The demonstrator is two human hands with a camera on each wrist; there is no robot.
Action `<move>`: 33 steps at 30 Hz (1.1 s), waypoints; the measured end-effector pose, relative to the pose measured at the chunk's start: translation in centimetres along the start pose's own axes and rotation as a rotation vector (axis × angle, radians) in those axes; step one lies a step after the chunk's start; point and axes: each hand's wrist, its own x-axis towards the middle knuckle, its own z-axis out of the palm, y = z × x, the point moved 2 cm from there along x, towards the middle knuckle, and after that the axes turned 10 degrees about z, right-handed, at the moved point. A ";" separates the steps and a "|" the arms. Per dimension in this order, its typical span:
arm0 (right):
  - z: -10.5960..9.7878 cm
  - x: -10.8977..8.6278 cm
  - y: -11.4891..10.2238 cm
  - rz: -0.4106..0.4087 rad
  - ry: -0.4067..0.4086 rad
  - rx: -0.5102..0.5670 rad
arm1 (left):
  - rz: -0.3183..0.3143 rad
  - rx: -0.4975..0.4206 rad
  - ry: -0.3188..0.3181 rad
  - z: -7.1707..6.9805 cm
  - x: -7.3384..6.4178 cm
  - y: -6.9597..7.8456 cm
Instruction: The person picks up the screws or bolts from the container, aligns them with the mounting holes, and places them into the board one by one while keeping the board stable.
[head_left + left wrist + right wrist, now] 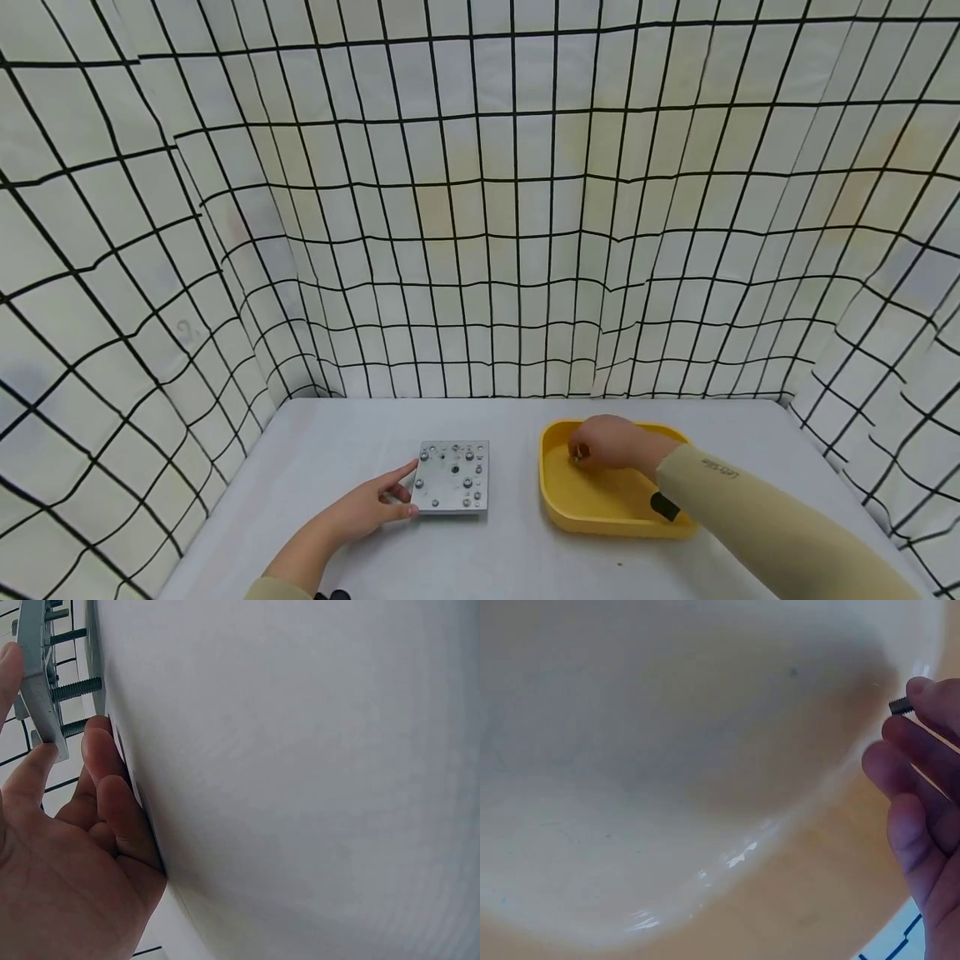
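On the left of the table sits a square metal plate (pixel 454 479) with several bolts and holes in its top. In the left wrist view, threaded bolt shanks (pixel 77 689) stick out below the plate. My left hand (pixel 367 504) grips the plate at its left side, thumb near the front corner and index finger farther back; its other fingers curl beside the table. Over the yellow tray (pixel 551 492), my right hand (pixel 609 442) pinches a small dark screw (pixel 901 706) between thumb and index finger. Only the screw's threaded end shows there.
The tray's raised rim (pixel 622 528) runs round my right hand. A tiny dark speck (pixel 619 564) lies on the white table (pixel 517 550) in front of the tray. White walls with black grid lines (pixel 517 250) enclose the table's back and sides.
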 end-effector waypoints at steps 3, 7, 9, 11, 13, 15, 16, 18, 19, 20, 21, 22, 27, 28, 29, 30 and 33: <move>-0.8 -0.5 0.2 0.021 0.010 0.055 | -0.003 0.003 0.003 0.0 0.0 0.0; -1.6 -1.1 0.6 0.037 0.025 0.172 | 0.004 -0.005 0.002 0.0 0.0 0.0; -1.9 -1.5 0.9 0.059 0.016 0.251 | 0.006 -0.009 0.001 0.0 0.0 -0.1; -2.1 -1.8 1.1 0.081 0.011 0.321 | 0.008 -0.012 0.000 0.0 0.0 -0.1; -2.2 -2.0 1.4 0.097 0.015 0.362 | 0.007 -0.010 0.000 0.1 0.0 -0.2; -2.2 -2.2 1.6 0.105 0.023 0.393 | 0.004 -0.008 0.001 0.1 0.0 -0.3; -2.3 -2.2 1.7 0.107 0.028 0.404 | 0.003 -0.008 0.002 0.1 0.0 -0.3; -2.2 -2.3 1.8 0.110 0.037 0.422 | 0.000 -0.007 0.005 0.1 0.0 -0.3; -2.3 -2.2 1.8 0.114 0.040 0.429 | -0.001 -0.008 0.004 0.1 0.0 -0.3; -2.3 -2.2 1.8 0.117 0.043 0.439 | 0.000 -0.009 0.002 0.1 0.0 -0.3; -2.3 -2.1 1.8 0.122 0.046 0.449 | -0.001 -0.008 0.003 0.0 0.0 -0.2; -2.3 -2.0 1.6 0.125 0.049 0.458 | -0.002 -0.008 0.003 0.0 0.0 -0.2; -2.5 -1.3 0.0 0.105 0.079 0.466 | 0.001 -0.005 0.008 -0.1 -0.1 -0.3; -2.6 -1.1 -0.4 0.096 0.085 0.464 | 0.004 -0.006 0.005 -0.1 -0.1 -0.4; -2.6 -0.9 -0.9 0.085 0.090 0.462 | 0.009 -0.007 0.002 -0.1 -0.1 -0.4; -2.7 -0.7 -1.4 0.075 0.093 0.467 | 0.013 -0.007 -0.001 -0.1 -0.1 -0.4; -2.8 0.0 -2.9 0.042 0.094 0.469 | 0.021 -0.013 -0.014 0.0 0.0 -0.5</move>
